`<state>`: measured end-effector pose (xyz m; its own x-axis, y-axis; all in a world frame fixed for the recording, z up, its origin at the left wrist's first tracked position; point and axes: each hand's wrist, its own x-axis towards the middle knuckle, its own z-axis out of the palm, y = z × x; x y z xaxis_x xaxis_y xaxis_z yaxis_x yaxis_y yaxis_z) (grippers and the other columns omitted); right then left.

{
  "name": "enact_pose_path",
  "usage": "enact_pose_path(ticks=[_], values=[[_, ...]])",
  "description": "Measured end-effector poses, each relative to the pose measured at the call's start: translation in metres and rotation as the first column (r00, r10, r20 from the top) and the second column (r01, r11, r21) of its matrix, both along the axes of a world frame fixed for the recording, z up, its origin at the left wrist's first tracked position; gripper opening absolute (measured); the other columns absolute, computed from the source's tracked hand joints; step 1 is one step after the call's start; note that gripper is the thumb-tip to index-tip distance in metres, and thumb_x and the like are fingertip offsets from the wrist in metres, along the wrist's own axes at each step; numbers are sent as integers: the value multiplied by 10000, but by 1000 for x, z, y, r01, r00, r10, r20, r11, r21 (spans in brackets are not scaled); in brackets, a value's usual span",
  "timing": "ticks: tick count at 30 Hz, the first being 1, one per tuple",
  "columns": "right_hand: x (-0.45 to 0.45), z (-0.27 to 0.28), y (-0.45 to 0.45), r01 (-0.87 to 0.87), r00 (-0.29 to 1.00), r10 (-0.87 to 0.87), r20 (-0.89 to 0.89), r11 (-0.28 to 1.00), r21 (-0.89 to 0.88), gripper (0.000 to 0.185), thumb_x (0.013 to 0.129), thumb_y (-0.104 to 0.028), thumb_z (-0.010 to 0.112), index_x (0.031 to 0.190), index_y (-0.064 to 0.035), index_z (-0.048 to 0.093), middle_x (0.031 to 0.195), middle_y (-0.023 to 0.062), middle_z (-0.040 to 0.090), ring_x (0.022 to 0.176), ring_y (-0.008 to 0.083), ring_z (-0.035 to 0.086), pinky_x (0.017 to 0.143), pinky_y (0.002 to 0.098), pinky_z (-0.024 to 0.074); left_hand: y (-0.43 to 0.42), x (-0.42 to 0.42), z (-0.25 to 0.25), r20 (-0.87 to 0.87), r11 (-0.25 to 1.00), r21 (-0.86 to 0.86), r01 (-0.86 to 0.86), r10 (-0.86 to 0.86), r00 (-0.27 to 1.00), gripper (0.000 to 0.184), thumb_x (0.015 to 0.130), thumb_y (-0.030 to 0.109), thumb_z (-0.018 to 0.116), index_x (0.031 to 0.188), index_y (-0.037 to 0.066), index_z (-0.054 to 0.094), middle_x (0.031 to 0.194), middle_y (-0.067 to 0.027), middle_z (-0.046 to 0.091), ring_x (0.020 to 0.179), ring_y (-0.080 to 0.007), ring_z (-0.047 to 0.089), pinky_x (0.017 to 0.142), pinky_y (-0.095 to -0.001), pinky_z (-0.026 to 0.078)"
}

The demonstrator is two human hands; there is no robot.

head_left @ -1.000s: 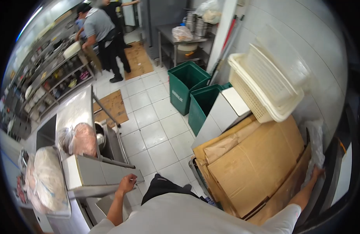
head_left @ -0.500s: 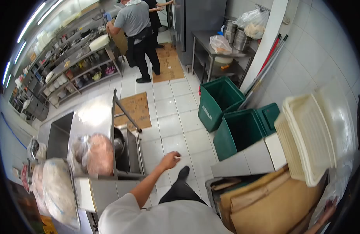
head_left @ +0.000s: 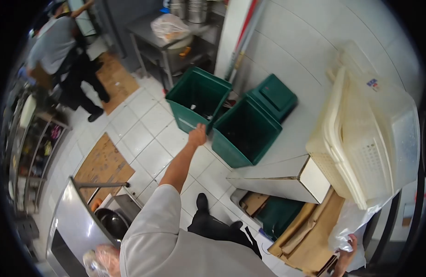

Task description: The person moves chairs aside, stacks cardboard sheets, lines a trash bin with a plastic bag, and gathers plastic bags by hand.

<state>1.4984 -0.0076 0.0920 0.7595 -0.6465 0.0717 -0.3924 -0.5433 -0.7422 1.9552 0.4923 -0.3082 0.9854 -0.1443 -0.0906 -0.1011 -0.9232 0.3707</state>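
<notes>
in the head view, the clear plastic bag point(head_left: 354, 219) lies at the person's right hand point(head_left: 346, 251), whose fingers are closed on its lower part, beside the brown cardboard point(head_left: 310, 235). the bag is well apart from the left hand point(head_left: 198, 135), which is stretched forward near the green bins; how far its fingers are curled cannot be told. there are two green bins, a farther one point(head_left: 187, 117) and a nearer one point(head_left: 234, 150), both uncovered, with one green lid point(head_left: 274, 98) tipped back behind the nearer. pale plastic baskets point(head_left: 333, 138) are nested above the cardboard, their number unclear. two cardboard mats point(head_left: 104, 161) lie on the white tiled floor point(head_left: 162, 122). a metal table point(head_left: 139, 30) stands at the back, and a co-worker in a grey shirt point(head_left: 56, 46) bends at the upper left.
</notes>
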Motion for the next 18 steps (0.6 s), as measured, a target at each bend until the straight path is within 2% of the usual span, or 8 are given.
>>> enact_pose_path(ticks=[2, 6, 7, 9, 12, 13, 14, 18], values=[[-14, -5, 6, 40, 995, -36, -95, 999, 36, 410, 656, 38, 578, 1041, -64, 479, 908, 45, 515, 663, 93, 505, 450, 201, 395, -12, 25, -1, 5, 1000, 23, 0, -1, 1000, 405, 783, 190, 490, 1161, 63, 421, 1285, -132, 393, 983, -335, 572, 787, -442, 480], [-58, -17, 11, 154, 936, -217, -277, 961, -230, 406, 704, -3, 601, 1087, -43, 471, 1017, 78, 515, 745, 114, 524, 525, 199, 435, -19, 67, -41, -48, 995, 78, 63, -59, 997, 508, 776, 242, 555, 1222, 72, 379, 1322, -110, 366, 1021, -321, 560, 820, -435, 467], [-45, -10, 34, 196, 947, -230, -223, 967, -163, 313, 693, 0, 611, 993, -5, 522, 933, 71, 548, 767, 125, 528, 634, 233, 429, -25, 77, -50, -127, 985, 148, 92, -73, 989, 522, 780, 280, 569, 1224, 82, 381, 1323, -103, 366, 1016, -312, 563, 819, -433, 466], [-58, -21, 37, 324, 941, -335, -35, 929, -179, 347, 674, 24, 631, 1004, 36, 526, 936, 90, 578, 866, 150, 531, 772, 267, 422, -23, 85, -56, -211, 968, 217, 122, -75, 975, 536, 784, 319, 584, 1226, 91, 383, 1325, -97, 366, 1012, -302, 565, 819, -431, 465], [-72, -22, 29, 291, 948, -303, -99, 949, -124, 434, 681, 34, 625, 1086, 37, 469, 999, 109, 559, 915, 156, 524, 783, 273, 427, -19, 85, -62, -216, 955, 274, 118, -58, 975, 490, 807, 380, 559, 1196, 118, 419, 1288, -86, 399, 1005, -280, 569, 795, -411, 472], [-45, -13, 57, 383, 915, -393, -91, 917, -108, 363, 682, 35, 614, 1033, 33, 519, 942, 84, 578, 874, 142, 530, 765, 267, 424, -16, 85, -63, -133, 916, 388, 105, -57, 990, 446, 816, 389, 545, 1160, 124, 445, 1236, -82, 432, 976, -270, 582, 765, -401, 477], [-38, -7, 64, 385, 914, -396, -92, 916, -115, 363, 682, 35, 614, 1033, 33, 519, 942, 84, 578, 874, 142, 530, 765, 267, 424, -13, 87, -66, -45, 866, 494, 77, -64, 997, 407, 825, 399, 532, 1124, 129, 470, 1183, -77, 466, 948, -261, 595, 734, -392, 483], [-23, -13, 52, 167, 948, -222, -228, 958, -235, 283, 675, 39, 598, 957, 25, 574, 868, 54, 594, 818, 125, 531, 740, 254, 416, 11, 108, -94, -35, 897, 437, 63, -53, 998, 328, 836, 390, 517, 1049, 139, 524, 1020, -49, 541, 867, -237, 619, 665, -371, 486]])
